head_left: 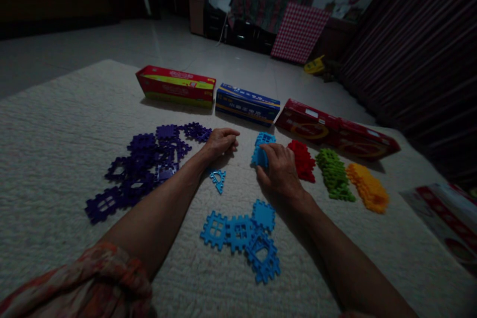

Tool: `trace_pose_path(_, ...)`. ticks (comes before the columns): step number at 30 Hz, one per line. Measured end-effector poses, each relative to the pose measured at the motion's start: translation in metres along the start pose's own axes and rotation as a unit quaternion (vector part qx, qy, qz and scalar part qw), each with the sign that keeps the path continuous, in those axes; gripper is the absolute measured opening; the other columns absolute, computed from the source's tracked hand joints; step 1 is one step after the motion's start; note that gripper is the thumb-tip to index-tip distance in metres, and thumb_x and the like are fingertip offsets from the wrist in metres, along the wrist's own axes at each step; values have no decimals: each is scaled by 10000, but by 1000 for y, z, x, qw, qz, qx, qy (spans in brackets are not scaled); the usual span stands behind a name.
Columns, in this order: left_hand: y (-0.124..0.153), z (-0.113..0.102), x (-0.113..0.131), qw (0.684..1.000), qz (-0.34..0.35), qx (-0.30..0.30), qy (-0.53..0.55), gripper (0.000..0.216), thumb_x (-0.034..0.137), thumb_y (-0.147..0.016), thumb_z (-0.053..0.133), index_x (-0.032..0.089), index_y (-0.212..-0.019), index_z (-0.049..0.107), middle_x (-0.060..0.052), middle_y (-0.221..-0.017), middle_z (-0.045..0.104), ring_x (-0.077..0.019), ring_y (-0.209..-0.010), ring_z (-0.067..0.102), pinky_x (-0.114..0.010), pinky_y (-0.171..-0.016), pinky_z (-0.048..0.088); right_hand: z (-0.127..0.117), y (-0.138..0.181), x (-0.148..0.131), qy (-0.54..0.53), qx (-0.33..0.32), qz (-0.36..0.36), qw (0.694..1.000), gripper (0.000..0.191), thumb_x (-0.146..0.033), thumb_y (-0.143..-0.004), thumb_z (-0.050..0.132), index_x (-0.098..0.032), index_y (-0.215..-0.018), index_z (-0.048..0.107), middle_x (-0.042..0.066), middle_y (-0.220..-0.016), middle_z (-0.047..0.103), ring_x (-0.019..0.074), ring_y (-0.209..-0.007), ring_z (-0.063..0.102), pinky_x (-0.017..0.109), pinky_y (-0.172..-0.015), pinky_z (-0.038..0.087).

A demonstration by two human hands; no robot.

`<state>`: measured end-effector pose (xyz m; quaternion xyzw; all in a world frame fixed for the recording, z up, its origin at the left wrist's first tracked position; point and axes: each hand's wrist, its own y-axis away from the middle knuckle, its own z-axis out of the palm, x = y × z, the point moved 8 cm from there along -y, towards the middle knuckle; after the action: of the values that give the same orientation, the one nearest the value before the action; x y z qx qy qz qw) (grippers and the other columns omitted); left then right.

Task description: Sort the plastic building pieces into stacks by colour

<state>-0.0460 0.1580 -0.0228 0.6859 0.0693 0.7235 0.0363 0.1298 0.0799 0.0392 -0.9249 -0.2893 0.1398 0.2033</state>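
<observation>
My right hand (281,170) has its thumb and fingers closed on a light blue interlocking tile (263,156), held at a row of light blue tiles (265,137) standing on the mat. My left hand (222,143) rests with curled fingers on the mat, beside the purple tiles (143,164); no piece shows in it. Below that hand lies a small light blue triangle piece (218,180). Nearer to me several loose light blue tiles (240,232) are spread, some overlapping.
Stacked rows of red tiles (301,160), green tiles (334,175) and orange tiles (368,187) lie to the right on the quilted mat (67,124). Behind stand a red-and-yellow box (176,87), a blue box (247,104) and dark red boxes (335,129).
</observation>
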Motion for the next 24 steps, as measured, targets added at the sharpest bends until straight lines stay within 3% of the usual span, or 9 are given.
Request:
trace_pose_path(8, 3, 1, 2, 1000, -17, 13, -1, 219, 2, -861, 528, 119, -965, 681, 16, -622, 646, -63, -452, 552, -179, -457, 374, -1, 0, -1, 2, -3, 0, 1000, 504, -224, -835, 611, -154, -1328, 528, 186, -1284, 559, 361, -1205, 485, 551, -1035, 346)
trace_pose_path(12, 3, 2, 3, 1000, -11, 15, 0, 185, 3, -847, 574, 124, -935, 682, 27, -603, 639, -55, -429, 535, -170, -459, 378, -3, -3, -2, -47, -22, -7, 999, 412, -205, -837, 609, -179, -1248, 597, 166, -1212, 592, 344, -1138, 530, 534, -989, 417)
trace_pose_path(19, 2, 2, 2, 1000, 6, 8, -14, 219, 9, -860, 543, 109, -992, 686, 23, -607, 641, -53, -441, 539, -163, -474, 397, -3, 28, -7, -230, -206, 17, 951, 248, -261, -877, 640, -214, -1119, 666, 73, -1028, 648, 206, -899, 631, 360, -802, 532)
trace_pose_path(24, 0, 1, 1, 1000, 9, 12, -25, 244, 14, -846, 539, 95, -1017, 692, 13, -616, 643, -57, -446, 537, -177, -492, 431, -18, 60, -21, -239, -305, -5, 922, 370, -234, -828, 723, -228, -1187, 637, 72, -1096, 644, 220, -1000, 622, 396, -909, 530)
